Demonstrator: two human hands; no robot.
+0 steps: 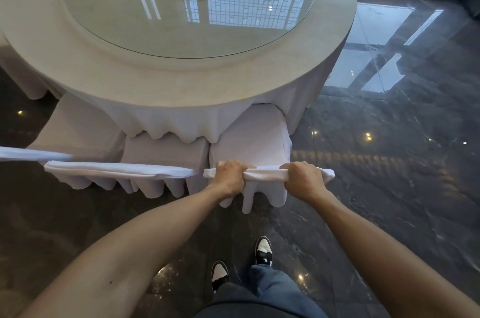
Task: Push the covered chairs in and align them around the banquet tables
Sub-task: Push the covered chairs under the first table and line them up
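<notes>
At the round surface (181,84), the top of a covered chair (249,141) is gripped by the left hand (230,177) and right hand (302,178), fingers curled around it.

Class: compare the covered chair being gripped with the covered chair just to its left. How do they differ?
Both hands, left hand and right hand, grip the gripped chair; nothing touches the neighbouring chair. The gripped chair ends the row; the neighbouring chair has chairs both sides. Both wear white covers, seats under the tablecloth.
</notes>
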